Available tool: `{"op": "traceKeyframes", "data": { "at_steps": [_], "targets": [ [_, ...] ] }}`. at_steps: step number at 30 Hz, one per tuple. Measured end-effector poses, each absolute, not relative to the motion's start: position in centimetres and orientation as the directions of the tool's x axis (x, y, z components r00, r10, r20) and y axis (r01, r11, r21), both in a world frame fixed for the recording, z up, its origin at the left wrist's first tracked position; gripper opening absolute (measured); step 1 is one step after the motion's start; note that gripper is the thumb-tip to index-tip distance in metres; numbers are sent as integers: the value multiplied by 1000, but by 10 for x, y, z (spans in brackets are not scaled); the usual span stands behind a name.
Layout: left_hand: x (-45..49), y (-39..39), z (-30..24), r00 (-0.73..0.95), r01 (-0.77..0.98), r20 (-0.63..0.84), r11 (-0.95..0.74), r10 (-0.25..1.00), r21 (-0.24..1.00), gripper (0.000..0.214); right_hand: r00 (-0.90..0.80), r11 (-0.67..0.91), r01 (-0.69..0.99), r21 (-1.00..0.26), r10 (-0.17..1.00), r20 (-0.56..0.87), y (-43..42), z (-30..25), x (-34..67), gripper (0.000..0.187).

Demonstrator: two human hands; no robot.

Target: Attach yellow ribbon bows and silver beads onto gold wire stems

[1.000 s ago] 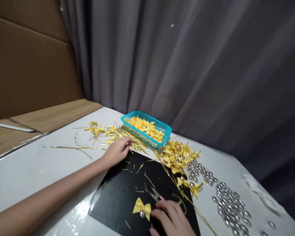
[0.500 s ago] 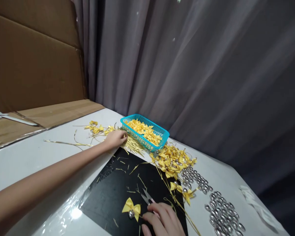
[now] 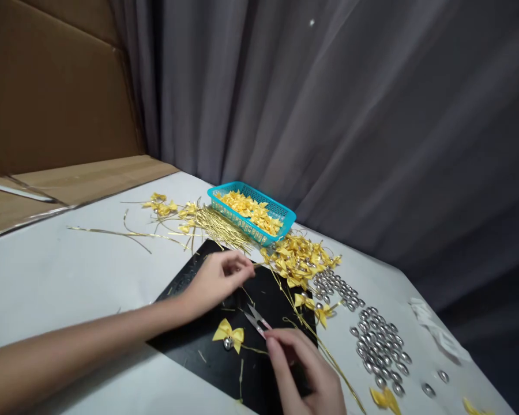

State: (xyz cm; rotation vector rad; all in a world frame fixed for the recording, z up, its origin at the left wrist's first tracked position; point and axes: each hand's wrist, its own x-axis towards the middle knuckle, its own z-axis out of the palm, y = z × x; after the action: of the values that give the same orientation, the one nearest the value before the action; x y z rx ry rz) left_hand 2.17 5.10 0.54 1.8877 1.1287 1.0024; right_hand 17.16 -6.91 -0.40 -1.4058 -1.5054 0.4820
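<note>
My left hand (image 3: 222, 279) is over the far part of the black mat (image 3: 181, 346), thumb and fingertips pinched together. A thin gold strand (image 3: 259, 264) shows at its fingertips. My right hand (image 3: 307, 369) is closed at the near right of the mat, thumb and forefinger on the pink handle of small thread snips (image 3: 259, 324), whose blades are apart and point away. Just left of the snips lies a yellow ribbon bow (image 3: 228, 332) with a silver bell-like bead. A gold tail runs from it toward my right thumb.
Behind the mat are a bundle of gold strands (image 3: 222, 227) and a blue basket (image 3: 285, 226) of yellow bows. A heap of beaded bows (image 3: 300, 256) and silver beads (image 3: 380, 346) lie to the right. Cardboard (image 3: 60, 104) and a grey curtain (image 3: 328, 115) enclose the table.
My left hand has come from the gold bundle toward me and right, over the mat. My right thumb and forefinger have closed at the snips' handle. The view has tilted down slightly less.
</note>
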Motion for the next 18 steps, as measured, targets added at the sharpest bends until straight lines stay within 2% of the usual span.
{"op": "traceKeyframes", "data": {
  "at_steps": [2, 3, 5, 10, 18],
  "targets": [
    [32, 20, 2, 393, 105, 122, -176, 911, 979, 22, 279, 40, 323, -945, 951, 136, -70, 2, 171, 23],
    [35, 8, 1, 431, 43, 73, -102, 899, 994, 22, 294, -41, 229, -972, 955, 29, -69, 4, 172, 31],
    [38, -10, -1, 502, -56, 23, 6, 865, 998, 21, 274, -124, 86, -989, 957, -96, -67, 6, 174, 42],
    [34, -18, -1, 501, -86, -37, 92, 864, 992, 18, 249, -111, -163, -980, 957, -150, -62, 9, 173, 34],
    [33, -13, -3, 471, -35, -103, 136, 876, 990, 17, 272, -87, -483, -871, 931, -244, -60, 19, 178, 30]
  ]
}}
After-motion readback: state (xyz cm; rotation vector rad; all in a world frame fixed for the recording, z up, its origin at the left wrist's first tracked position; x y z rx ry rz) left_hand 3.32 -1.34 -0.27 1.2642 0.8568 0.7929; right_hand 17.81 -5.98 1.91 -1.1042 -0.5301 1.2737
